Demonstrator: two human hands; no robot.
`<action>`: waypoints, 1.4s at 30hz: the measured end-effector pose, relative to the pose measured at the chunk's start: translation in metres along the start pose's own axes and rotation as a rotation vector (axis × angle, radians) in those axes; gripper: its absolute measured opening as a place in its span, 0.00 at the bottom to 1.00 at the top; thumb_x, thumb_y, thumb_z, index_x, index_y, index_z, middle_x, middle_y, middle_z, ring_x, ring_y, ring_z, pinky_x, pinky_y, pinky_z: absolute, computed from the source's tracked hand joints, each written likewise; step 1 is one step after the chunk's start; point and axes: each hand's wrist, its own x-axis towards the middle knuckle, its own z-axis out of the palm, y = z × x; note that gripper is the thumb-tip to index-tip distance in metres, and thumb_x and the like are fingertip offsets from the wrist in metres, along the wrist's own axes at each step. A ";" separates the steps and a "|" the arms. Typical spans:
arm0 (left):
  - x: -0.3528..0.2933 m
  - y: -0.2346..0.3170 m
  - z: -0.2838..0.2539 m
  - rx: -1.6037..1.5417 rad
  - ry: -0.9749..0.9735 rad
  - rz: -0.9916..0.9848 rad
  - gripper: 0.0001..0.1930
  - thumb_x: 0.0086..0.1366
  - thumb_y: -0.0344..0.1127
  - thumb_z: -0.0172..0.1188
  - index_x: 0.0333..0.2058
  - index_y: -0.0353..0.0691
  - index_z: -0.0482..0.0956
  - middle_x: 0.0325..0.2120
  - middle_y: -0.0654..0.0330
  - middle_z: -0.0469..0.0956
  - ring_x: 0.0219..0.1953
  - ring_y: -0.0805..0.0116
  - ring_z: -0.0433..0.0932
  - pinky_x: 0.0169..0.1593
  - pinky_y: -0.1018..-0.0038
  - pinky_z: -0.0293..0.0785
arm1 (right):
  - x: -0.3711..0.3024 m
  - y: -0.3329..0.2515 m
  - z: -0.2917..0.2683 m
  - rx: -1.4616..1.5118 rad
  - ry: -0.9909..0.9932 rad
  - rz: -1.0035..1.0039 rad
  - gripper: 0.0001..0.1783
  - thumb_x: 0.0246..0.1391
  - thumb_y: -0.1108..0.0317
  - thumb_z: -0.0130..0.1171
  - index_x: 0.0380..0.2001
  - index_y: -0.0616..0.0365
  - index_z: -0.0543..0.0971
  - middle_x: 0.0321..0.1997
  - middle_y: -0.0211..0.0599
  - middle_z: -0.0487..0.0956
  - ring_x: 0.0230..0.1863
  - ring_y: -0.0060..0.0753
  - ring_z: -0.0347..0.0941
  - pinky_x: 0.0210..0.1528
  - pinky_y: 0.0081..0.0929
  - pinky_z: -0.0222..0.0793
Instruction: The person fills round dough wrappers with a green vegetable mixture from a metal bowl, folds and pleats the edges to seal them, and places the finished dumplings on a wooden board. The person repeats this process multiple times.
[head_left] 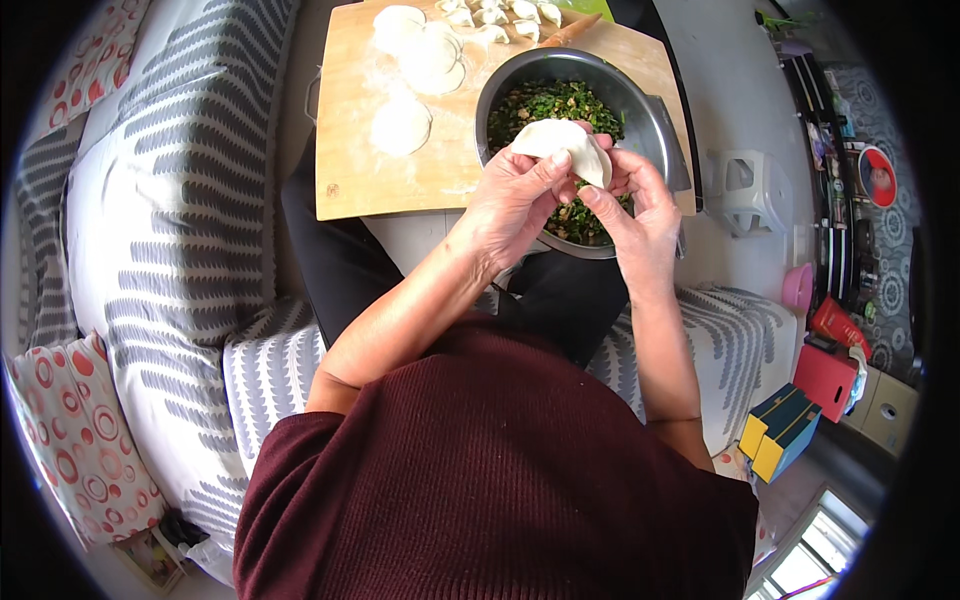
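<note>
Between both hands I hold a pale dumpling [548, 138], its dough folded over into a half-moon. My left hand [518, 195] grips its left part, with the thumb pressed on the near side. My right hand [638, 200] pinches the right end, thumb and fingers closed on the edge. The dumpling is above a metal bowl [648, 120] of chopped green filling [570, 97]. Whatever is inside the dough cannot be seen. Flat round dough wrappers [402, 125] lie on the floured wooden board [350, 185], some overlapping in a pile.
Several finished dumplings [490, 16] sit at the board's far edge beside a wooden rolling pin [570, 30]. A white plastic stool [750, 190] stands to the right. A sofa with a grey-and-white striped cover [180, 200] runs along the left. Yellow-and-blue boxes [780, 430] stand at lower right.
</note>
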 end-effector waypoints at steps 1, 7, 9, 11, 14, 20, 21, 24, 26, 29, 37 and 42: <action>-0.001 0.001 0.009 -0.026 0.032 -0.012 0.19 0.64 0.35 0.63 0.51 0.35 0.74 0.46 0.59 0.79 0.41 0.77 0.77 0.43 0.79 0.74 | -0.001 0.003 0.004 0.026 0.049 -0.031 0.17 0.47 0.71 0.70 0.41 0.63 0.78 0.33 0.32 0.81 0.33 0.20 0.75 0.41 0.21 0.71; -0.002 -0.001 0.002 0.014 0.009 0.001 0.20 0.61 0.29 0.65 0.52 0.35 0.74 0.41 0.59 0.80 0.37 0.76 0.78 0.37 0.81 0.76 | 0.001 -0.012 0.004 -0.140 0.123 -0.189 0.11 0.50 0.76 0.66 0.38 0.64 0.80 0.33 0.33 0.80 0.32 0.21 0.76 0.36 0.19 0.73; -0.001 0.003 -0.003 0.119 -0.015 -0.027 0.20 0.60 0.28 0.65 0.51 0.34 0.75 0.37 0.59 0.81 0.31 0.76 0.77 0.32 0.81 0.76 | 0.003 -0.017 0.001 -0.202 0.105 -0.233 0.10 0.50 0.77 0.65 0.38 0.64 0.80 0.33 0.34 0.79 0.32 0.22 0.76 0.36 0.19 0.73; 0.000 0.005 -0.004 0.223 -0.005 -0.050 0.19 0.59 0.26 0.66 0.49 0.34 0.75 0.33 0.60 0.81 0.27 0.77 0.76 0.29 0.81 0.75 | 0.004 -0.019 -0.002 -0.245 0.096 -0.271 0.09 0.50 0.78 0.65 0.37 0.64 0.80 0.33 0.34 0.79 0.32 0.22 0.76 0.36 0.19 0.73; -0.002 0.009 0.003 0.315 0.041 -0.067 0.17 0.58 0.24 0.66 0.46 0.34 0.76 0.30 0.61 0.80 0.24 0.78 0.75 0.26 0.81 0.74 | 0.004 -0.020 -0.005 -0.195 0.080 -0.274 0.09 0.50 0.78 0.65 0.37 0.64 0.81 0.33 0.34 0.79 0.32 0.23 0.76 0.36 0.20 0.73; -0.003 0.007 0.009 0.286 0.060 -0.055 0.15 0.58 0.23 0.66 0.44 0.35 0.75 0.29 0.61 0.79 0.25 0.78 0.75 0.27 0.81 0.75 | 0.000 -0.018 -0.007 -0.192 0.138 -0.304 0.09 0.49 0.80 0.65 0.36 0.66 0.81 0.32 0.33 0.78 0.31 0.21 0.71 0.35 0.18 0.68; -0.003 0.007 0.010 0.294 0.066 -0.056 0.15 0.58 0.23 0.66 0.44 0.35 0.75 0.29 0.61 0.79 0.25 0.78 0.76 0.27 0.81 0.75 | 0.001 -0.017 -0.007 -0.231 0.144 -0.347 0.09 0.49 0.80 0.65 0.36 0.65 0.81 0.32 0.34 0.79 0.31 0.23 0.73 0.34 0.19 0.69; -0.004 0.005 0.012 0.299 0.067 -0.048 0.15 0.58 0.23 0.65 0.44 0.35 0.74 0.29 0.61 0.79 0.26 0.77 0.76 0.28 0.81 0.76 | 0.003 -0.015 -0.009 -0.327 0.158 -0.434 0.08 0.49 0.79 0.64 0.35 0.64 0.81 0.31 0.37 0.79 0.31 0.27 0.76 0.33 0.23 0.72; -0.004 0.003 0.012 0.316 0.056 -0.037 0.15 0.59 0.23 0.65 0.44 0.36 0.74 0.30 0.61 0.79 0.26 0.77 0.76 0.28 0.81 0.76 | 0.003 -0.017 -0.009 -0.365 0.157 -0.435 0.07 0.50 0.78 0.64 0.34 0.63 0.82 0.30 0.37 0.79 0.31 0.29 0.76 0.33 0.25 0.72; -0.004 0.002 0.010 0.365 0.033 -0.019 0.15 0.60 0.24 0.64 0.45 0.37 0.74 0.31 0.62 0.80 0.27 0.77 0.77 0.28 0.82 0.75 | 0.004 -0.022 -0.014 -0.520 0.124 -0.448 0.07 0.50 0.77 0.64 0.34 0.62 0.82 0.30 0.37 0.79 0.31 0.31 0.76 0.35 0.26 0.72; -0.004 0.004 0.015 0.411 0.056 0.007 0.15 0.59 0.24 0.65 0.44 0.37 0.75 0.30 0.63 0.79 0.28 0.78 0.76 0.30 0.83 0.75 | 0.008 -0.026 -0.008 -0.378 0.102 -0.378 0.08 0.48 0.79 0.65 0.35 0.64 0.83 0.30 0.35 0.78 0.34 0.25 0.74 0.38 0.22 0.69; -0.004 0.002 0.013 0.468 0.054 0.063 0.16 0.58 0.23 0.65 0.44 0.37 0.74 0.33 0.63 0.79 0.31 0.79 0.77 0.31 0.82 0.76 | 0.008 -0.028 -0.004 -0.350 0.116 -0.356 0.06 0.47 0.80 0.65 0.32 0.64 0.82 0.29 0.34 0.78 0.33 0.25 0.74 0.38 0.22 0.69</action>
